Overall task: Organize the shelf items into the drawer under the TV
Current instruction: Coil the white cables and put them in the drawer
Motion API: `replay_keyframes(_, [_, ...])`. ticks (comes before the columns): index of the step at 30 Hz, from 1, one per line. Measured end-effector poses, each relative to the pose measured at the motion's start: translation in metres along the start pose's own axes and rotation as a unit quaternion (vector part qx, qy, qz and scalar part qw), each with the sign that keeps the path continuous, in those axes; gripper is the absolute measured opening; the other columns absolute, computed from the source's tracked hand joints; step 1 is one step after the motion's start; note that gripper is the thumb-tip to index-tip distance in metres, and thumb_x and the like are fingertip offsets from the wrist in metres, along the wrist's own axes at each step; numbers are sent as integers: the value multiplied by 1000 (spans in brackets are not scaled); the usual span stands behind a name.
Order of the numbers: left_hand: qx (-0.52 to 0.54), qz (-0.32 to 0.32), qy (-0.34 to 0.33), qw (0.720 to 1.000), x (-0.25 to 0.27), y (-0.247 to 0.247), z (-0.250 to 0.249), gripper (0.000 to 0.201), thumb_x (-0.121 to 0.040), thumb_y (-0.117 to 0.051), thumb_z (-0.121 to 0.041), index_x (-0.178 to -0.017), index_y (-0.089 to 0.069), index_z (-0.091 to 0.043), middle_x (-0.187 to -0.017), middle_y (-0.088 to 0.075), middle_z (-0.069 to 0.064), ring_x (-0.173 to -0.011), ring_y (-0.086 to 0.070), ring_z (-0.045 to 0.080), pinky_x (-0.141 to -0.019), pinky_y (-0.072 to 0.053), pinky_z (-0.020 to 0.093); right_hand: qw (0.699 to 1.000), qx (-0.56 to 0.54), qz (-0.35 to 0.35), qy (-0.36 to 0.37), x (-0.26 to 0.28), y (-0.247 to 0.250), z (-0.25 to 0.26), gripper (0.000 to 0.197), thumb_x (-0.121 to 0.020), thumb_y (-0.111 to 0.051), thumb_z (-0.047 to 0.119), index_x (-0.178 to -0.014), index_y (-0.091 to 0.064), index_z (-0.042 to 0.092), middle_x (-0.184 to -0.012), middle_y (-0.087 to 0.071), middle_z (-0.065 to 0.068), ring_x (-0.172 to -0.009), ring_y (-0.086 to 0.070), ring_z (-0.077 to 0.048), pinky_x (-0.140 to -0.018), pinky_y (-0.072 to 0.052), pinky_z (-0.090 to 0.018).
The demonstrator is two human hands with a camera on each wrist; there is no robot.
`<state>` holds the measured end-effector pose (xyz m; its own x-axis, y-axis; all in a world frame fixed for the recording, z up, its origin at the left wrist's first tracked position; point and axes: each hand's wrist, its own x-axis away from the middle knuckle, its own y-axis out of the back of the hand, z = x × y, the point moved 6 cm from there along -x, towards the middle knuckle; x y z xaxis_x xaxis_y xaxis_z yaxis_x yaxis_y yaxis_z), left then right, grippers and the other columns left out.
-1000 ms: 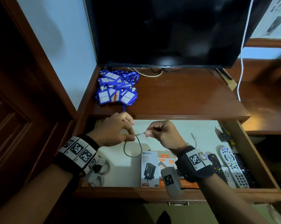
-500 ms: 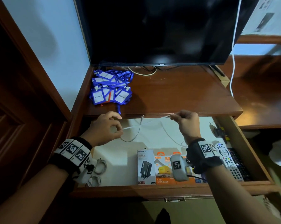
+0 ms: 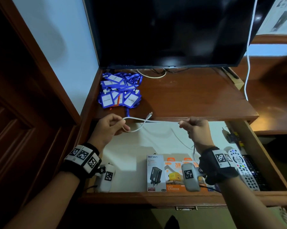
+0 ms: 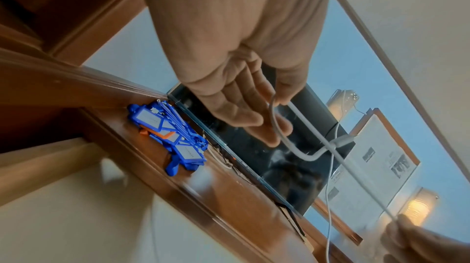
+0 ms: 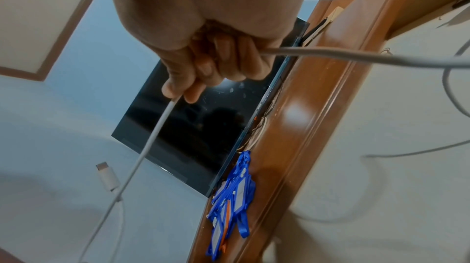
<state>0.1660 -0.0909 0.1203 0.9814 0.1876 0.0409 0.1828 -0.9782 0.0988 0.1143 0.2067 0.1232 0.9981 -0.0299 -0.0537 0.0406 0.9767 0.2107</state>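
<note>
A white charging cable (image 3: 156, 121) stretches between my two hands above the open drawer (image 3: 156, 198). My left hand (image 3: 108, 128) pinches a small loop of the cable (image 4: 287, 142), whose plug end (image 3: 149, 114) sticks up past the shelf edge. My right hand (image 3: 194, 128) grips the cable (image 5: 152, 138) in curled fingers, and the rest of it trails down past my wrist into the drawer. A pile of blue badge holders with lanyards (image 3: 120, 90) lies on the shelf (image 3: 197, 95) at the left, under the TV (image 3: 169, 30).
In the drawer lie charger boxes (image 3: 156, 173) at the front, remote controls (image 3: 242, 169) at the right, and coiled cables partly hidden under my left wrist. A white cord (image 3: 248, 52) hangs beside the TV. A dark wooden door (image 3: 20, 113) stands at left.
My hands have moved apart and up toward the shelf edge, pulling the cable out straight between them. The loop at my left hand has become smaller.
</note>
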Motion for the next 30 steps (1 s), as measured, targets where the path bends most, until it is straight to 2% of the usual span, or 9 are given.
replay_keyframes(3, [-6,-12,-23,1000,-1,1,-9,8,-91,-58,-5,-84,-56,-8,-56,-65,-1,-54,-62,9,-55,-45,18,999,-2,1,-37,1,-5,-10,19,-85,-64,0,-67,-60,-4,-38,-46,14,-37,-41,1,-49,-28,-13])
replay_keyframes(8, [-70,-9,-22,997,0,8,-1,9,-88,-65,-6,-79,-62,-6,-48,-56,-4,-48,-50,8,-56,-45,25,997,-39,-23,-65,-5,-3,-13,19,-84,-66,3,-67,-60,-1,-39,-37,13,-45,-25,-11,-45,-21,-20])
replay_keyframes(13, [-197,-18,-33,980,2,14,11,17,-83,-73,-20,-72,-66,-10,-55,-54,0,-49,-46,8,-48,-40,16,995,-61,-67,-45,-21,12,-2,14,-85,-64,4,-78,-62,-7,-40,-37,13,-44,-25,-12,-43,-19,-19])
replay_keyframes(17, [-201,-48,5,978,-4,28,25,14,-88,-67,-17,-74,-66,-15,-46,-51,-10,-43,-44,3,-45,-38,14,993,-44,-100,-53,-28,27,-11,16,-86,-65,8,-74,-63,-2,-38,-40,13,-42,-26,-12,-42,-21,-19])
replay_keyframes(20, [-151,-34,32,987,-7,31,27,17,-94,-57,-14,-80,-66,-11,-52,-46,-1,-48,-40,9,-50,-37,20,993,-23,-98,-54,-29,32,-19,15,-86,-66,8,-74,-64,0,-37,-44,14,-36,-31,-4,-39,-25,-18])
replay_keyframes(22, [-77,-53,53,994,-8,30,24,22,-99,-48,-15,-82,-59,-7,-56,-36,3,-48,-34,11,-46,-32,18,994,6,-92,-51,-29,29,-26,15,-85,-68,8,-73,-63,-1,-37,-45,15,-35,-36,-1,-38,-28,-13])
replay_keyframes(26, [80,-142,69,984,-16,23,12,29,-102,-40,-22,-74,-43,-14,-48,-27,-7,-41,-24,6,-35,-18,16,996,64,-41,-51,-21,6,-43,23,-79,-74,8,-65,-61,-4,-39,-46,13,-35,-37,-1,-40,-28,-12])
replay_keyframes(28, [132,-157,57,977,-21,14,6,30,-102,-39,-21,-72,-39,-17,-46,-25,-12,-38,-25,3,-35,-16,15,993,106,25,-49,-16,-13,-46,24,-76,-77,7,-62,-63,-6,-50,-58,0,-40,-42,0,-46,-32,-19])
replay_keyframes(30, [148,-146,34,978,-26,1,-1,31,-101,-37,-16,-70,-36,-17,-45,-26,-13,-39,-26,3,-35,-18,16,983,146,104,-42,-10,-33,-41,21,-75,-77,8,-62,-65,-4,-63,-66,-13,-52,-51,-7,-53,-37,-23])
